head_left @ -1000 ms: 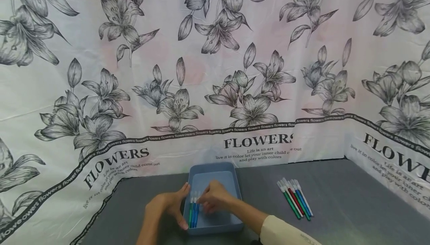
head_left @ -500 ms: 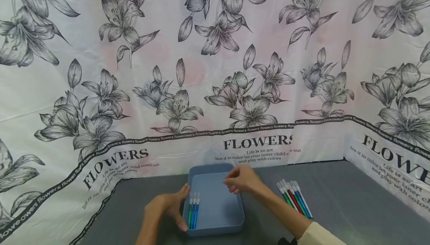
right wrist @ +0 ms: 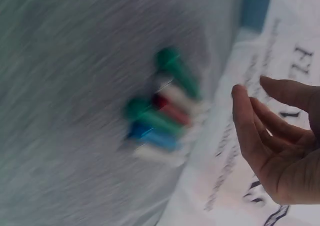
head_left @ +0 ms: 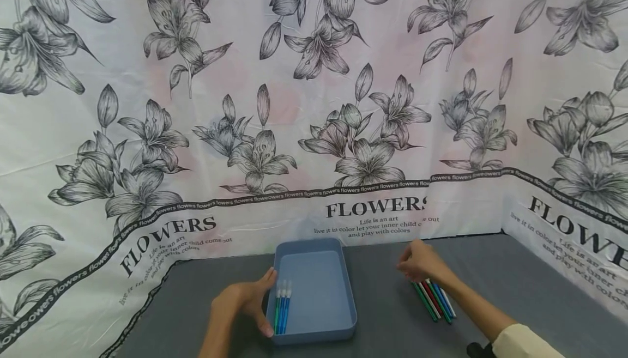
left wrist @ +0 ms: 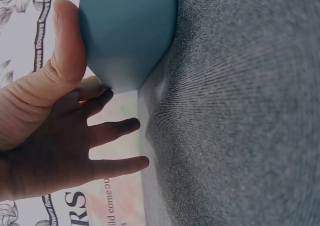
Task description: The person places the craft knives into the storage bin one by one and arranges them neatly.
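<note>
A blue tray [head_left: 319, 292] lies on the grey table. Inside, along its left wall, lie one green and two blue felt-tip pens [head_left: 282, 309] with whitish caps. My left hand [head_left: 245, 301] touches the tray's left side, its thumb near the front corner; in the left wrist view the tray's wall [left wrist: 130, 36] meets the thumb, and the other fingers extend fairly straight. My right hand [head_left: 423, 261] hovers over the capped ends of a bunch of felt-tip pens [head_left: 434, 301], green, red, blue and white. Its fingers [right wrist: 245, 118] are loosely bent and hold nothing; those pens look blurred there.
A white curtain [head_left: 363, 129] with printed flowers and lettering hangs behind and on both sides of the grey table [head_left: 378, 303]. The tray's far end is close to the curtain. A dark object [head_left: 481, 350] shows by the right sleeve.
My right hand has left the pens in the tray and moved right, out over the tray's edge to the loose pens. The left hand and tray have stayed in place.
</note>
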Available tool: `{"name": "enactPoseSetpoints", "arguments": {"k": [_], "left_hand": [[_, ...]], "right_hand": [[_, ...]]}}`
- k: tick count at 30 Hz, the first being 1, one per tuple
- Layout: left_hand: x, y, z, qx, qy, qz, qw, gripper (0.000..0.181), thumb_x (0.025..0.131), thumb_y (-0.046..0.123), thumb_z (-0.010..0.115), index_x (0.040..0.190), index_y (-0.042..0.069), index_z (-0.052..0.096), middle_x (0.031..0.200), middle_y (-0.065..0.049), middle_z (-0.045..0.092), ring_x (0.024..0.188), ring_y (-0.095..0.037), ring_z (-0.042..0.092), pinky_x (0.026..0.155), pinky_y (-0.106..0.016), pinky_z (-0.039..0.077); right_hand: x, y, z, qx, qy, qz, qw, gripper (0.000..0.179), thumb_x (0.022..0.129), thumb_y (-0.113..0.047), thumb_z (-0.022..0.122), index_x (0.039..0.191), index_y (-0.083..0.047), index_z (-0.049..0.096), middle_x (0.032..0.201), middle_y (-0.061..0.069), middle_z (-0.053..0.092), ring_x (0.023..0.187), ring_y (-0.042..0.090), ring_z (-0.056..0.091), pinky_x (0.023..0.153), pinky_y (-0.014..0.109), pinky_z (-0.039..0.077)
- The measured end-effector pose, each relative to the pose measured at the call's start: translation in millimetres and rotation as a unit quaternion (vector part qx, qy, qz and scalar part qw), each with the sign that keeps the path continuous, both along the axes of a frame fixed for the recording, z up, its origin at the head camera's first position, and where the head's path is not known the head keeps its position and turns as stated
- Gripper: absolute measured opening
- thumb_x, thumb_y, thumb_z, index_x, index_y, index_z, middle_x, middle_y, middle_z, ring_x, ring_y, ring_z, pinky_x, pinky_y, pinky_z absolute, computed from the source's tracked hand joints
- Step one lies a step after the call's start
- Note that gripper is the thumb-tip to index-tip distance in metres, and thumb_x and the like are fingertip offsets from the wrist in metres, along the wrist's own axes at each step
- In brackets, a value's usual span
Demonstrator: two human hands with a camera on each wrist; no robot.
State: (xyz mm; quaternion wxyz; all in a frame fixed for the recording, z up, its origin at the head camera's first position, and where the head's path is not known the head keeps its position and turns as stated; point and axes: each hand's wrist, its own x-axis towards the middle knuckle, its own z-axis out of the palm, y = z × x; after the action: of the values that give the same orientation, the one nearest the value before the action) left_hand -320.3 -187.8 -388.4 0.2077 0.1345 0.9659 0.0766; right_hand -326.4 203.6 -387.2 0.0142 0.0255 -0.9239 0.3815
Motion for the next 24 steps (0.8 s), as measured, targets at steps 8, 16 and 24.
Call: {"name": "enactPoseSetpoints", "arguments": {"k": [8,16,24], "left_hand": [[0.7,0.2,0.3,0.008,0.003,0.003,1.0,0.127,0.049,0.047,0.085,0.148,0.018,0.011,0.154,-0.004,0.008,0.133,-0.034,0.026,0.1,-0.056,0.029],[3.3,-1.4,2.6,0.019,-0.008,0.008,0.9998,0.125,0.051,0.046,0.083,0.148,0.017,0.009,0.154,-0.003,0.006,0.132,-0.035,0.027,0.099,-0.058,0.03],[4.9,-1.7,3.5,0.025,-0.012,0.011,0.9996,0.126,0.051,0.047,0.083,0.148,0.018,0.009,0.154,-0.002,0.005,0.133,-0.035,0.027,0.099,-0.059,0.029]], "right_hand": [[5.3,19.7,-15.5,0.097,0.015,-0.01,0.9951,0.022,0.069,0.004,0.065,0.054,-0.007,0.054,0.053,0.0,0.053,0.043,0.011,0.048,0.036,0.023,0.036],[7.2,12.6,-22.1,0.158,0.019,-0.009,0.9872,0.033,0.067,0.006,0.065,0.046,-0.012,0.046,0.042,0.001,0.049,0.038,0.015,0.054,0.033,0.021,0.034],[9.7,5.7,-22.8,0.166,0.036,-0.013,0.9854,0.04,0.069,0.003,0.069,0.046,-0.013,0.04,0.041,0.005,0.05,0.036,0.017,0.053,0.033,0.024,0.038]]}}
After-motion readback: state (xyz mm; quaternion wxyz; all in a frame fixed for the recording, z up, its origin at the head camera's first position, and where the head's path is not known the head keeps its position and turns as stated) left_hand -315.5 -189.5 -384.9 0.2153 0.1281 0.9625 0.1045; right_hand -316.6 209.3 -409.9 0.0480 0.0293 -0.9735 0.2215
